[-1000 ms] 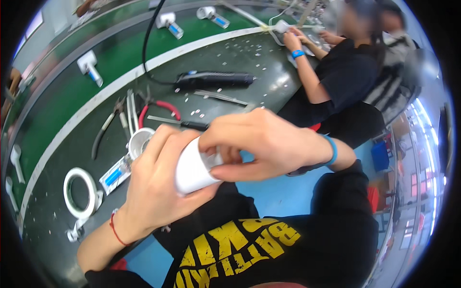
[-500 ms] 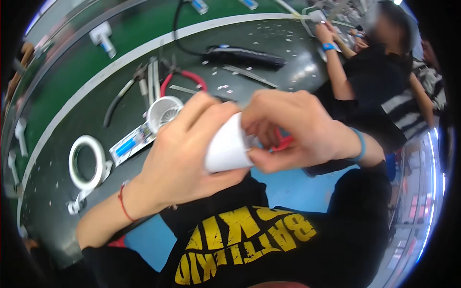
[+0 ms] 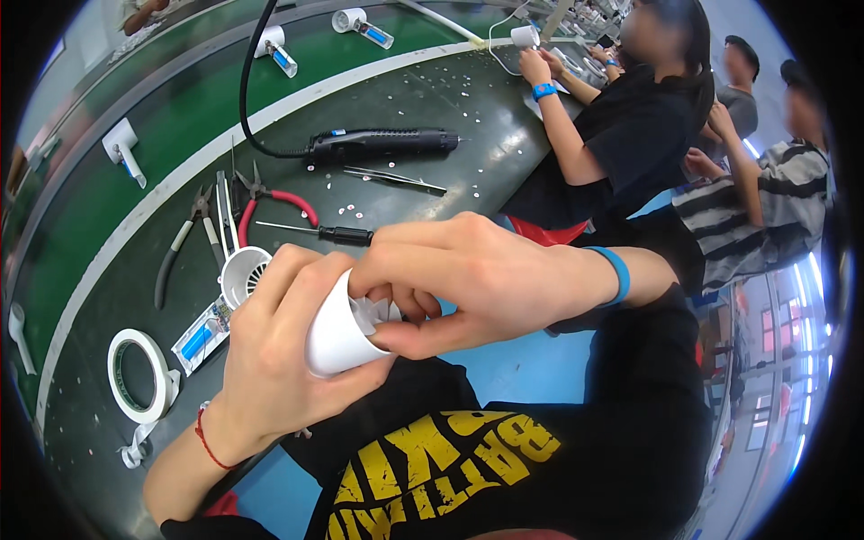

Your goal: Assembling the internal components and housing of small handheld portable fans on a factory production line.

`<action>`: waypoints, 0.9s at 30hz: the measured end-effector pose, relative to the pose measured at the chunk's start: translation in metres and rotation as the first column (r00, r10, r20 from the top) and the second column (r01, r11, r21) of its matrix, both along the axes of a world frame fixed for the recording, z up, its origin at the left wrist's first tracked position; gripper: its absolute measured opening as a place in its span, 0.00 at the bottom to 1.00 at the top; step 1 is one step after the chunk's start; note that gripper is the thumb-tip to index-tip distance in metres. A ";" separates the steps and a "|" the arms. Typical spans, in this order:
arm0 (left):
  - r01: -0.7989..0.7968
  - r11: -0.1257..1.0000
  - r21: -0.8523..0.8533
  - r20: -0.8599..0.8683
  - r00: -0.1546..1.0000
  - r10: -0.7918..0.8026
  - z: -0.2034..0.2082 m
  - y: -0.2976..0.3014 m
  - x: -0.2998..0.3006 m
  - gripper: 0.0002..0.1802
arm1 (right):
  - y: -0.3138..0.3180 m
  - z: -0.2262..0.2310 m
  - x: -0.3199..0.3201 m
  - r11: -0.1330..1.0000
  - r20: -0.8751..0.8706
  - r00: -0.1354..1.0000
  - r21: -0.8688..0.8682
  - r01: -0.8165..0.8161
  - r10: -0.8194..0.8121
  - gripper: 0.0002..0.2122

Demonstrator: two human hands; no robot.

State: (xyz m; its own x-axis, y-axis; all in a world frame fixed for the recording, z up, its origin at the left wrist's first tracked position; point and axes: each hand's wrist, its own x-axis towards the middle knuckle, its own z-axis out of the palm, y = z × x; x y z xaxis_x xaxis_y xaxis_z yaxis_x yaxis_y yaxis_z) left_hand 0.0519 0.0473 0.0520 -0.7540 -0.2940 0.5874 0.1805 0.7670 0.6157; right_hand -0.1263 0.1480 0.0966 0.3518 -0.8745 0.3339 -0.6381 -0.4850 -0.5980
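Note:
My left hand (image 3: 279, 333) is wrapped round a short white plastic tube (image 3: 335, 337), tilted so its open end faces right. In that opening sits a pale finned piece (image 3: 371, 313), like a small fan wheel, partly hidden by fingers. With fingertips and thumb closed at the rim, my right hand (image 3: 486, 283) pinches this finned piece. Just behind my left hand lies a white round housing (image 3: 236, 273) with a slotted grille. Joined to it is an open handle (image 3: 202, 340) showing a blue cylinder and wiring.
On the dark bench lie a tape roll (image 3: 165, 382), grey-handled cutters (image 3: 171, 261), red-handled pliers (image 3: 297, 202), a screwdriver (image 3: 346, 236), tweezers (image 3: 396, 179) and a corded power screwdriver (image 3: 378, 144). White units (image 3: 120, 142) stand along a green conveyor (image 3: 81, 202). Co-workers (image 3: 621, 135) sit at right.
The whole view has shifted, so bench and hands appear further left and sharper. The finned piece now shows more plainly in the tube's mouth. Both hands keep their hold.

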 end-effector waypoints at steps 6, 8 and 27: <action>0.015 1.000 0.022 0.021 1.000 -0.016 0.001 -0.002 0.000 0.29 | -0.002 -0.002 -0.001 1.000 0.038 0.999 0.000 -0.006 0.006 0.13; 0.036 0.999 0.030 0.024 0.999 -0.036 0.001 -0.002 0.000 0.30 | -0.001 -0.002 0.000 1.000 0.038 0.999 0.011 0.006 -0.007 0.14; -0.044 0.863 0.504 0.179 0.982 -0.054 -0.008 0.005 0.009 0.43 | 0.011 -0.066 0.023 0.906 0.788 0.455 0.316 0.282 -0.416 0.34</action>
State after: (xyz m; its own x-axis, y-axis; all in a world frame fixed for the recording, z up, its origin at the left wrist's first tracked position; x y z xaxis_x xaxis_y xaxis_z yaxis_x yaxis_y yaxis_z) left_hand 0.0613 0.0525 0.0438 -0.8345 -0.5082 0.2132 0.0315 0.3422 0.9391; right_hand -0.1032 0.1592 0.0303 -0.3686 -0.9124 0.1777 0.0782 -0.2210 -0.9721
